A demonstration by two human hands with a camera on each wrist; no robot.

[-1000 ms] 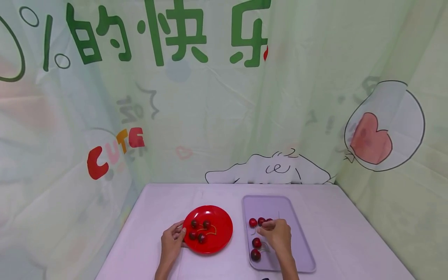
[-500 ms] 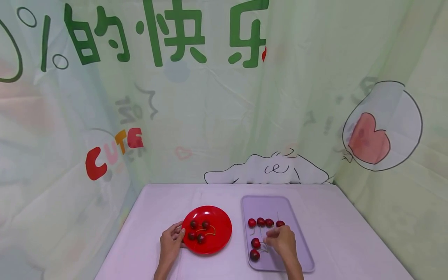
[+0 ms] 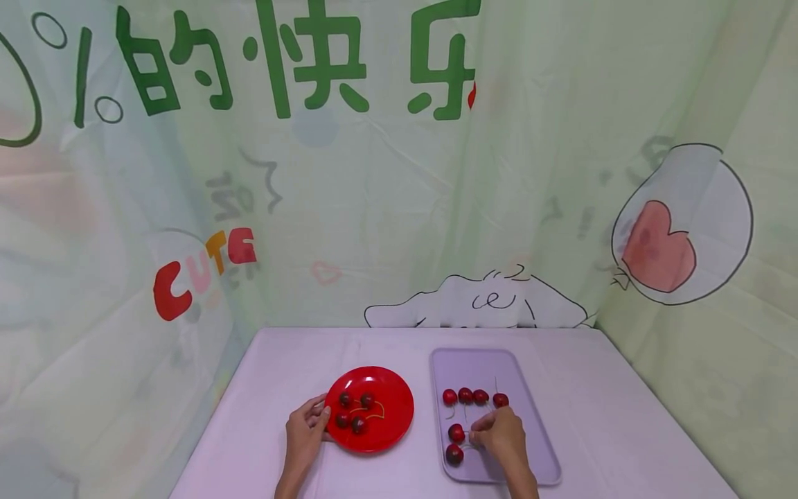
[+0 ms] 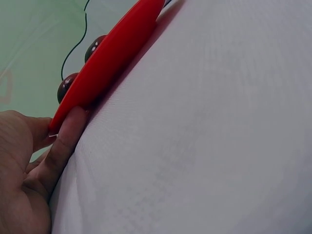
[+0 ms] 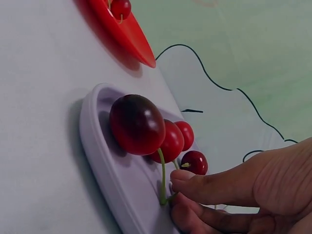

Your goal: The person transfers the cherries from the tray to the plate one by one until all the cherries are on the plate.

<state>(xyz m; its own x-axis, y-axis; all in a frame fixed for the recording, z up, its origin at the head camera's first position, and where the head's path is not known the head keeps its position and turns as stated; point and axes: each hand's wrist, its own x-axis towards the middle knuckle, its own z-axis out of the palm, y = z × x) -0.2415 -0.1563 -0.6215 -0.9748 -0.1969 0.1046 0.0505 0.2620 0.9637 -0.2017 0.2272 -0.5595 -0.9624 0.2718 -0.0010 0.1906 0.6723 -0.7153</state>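
Observation:
On the left of the head view, my left hand (image 3: 303, 428) grips the rim of a round red plate (image 3: 397, 409), thumb above and fingers beneath. Several dark red cherries with stems, such as one cherry (image 3: 358, 425), lie on that plate. To the right, my right hand (image 3: 503, 436) is over a lilac tray (image 3: 476, 364). Its thumb and fingertips pinch the stem of a cherry (image 5: 170, 141), which sits in the tray near the left rim. A larger dark cherry (image 5: 136, 124) is right beside it in the right wrist view.
A row of several cherries (image 3: 465, 396) runs across the middle of the tray, beyond my right hand. Plate and tray stand side by side on a white-covered table (image 3: 349, 346). A printed curtain (image 3: 399, 208) hangs behind and at both sides.
My right hand has moved back from the row of cherries toward the nearer pair, and its fingertips have closed on a stem. The left hand and plate have stayed put.

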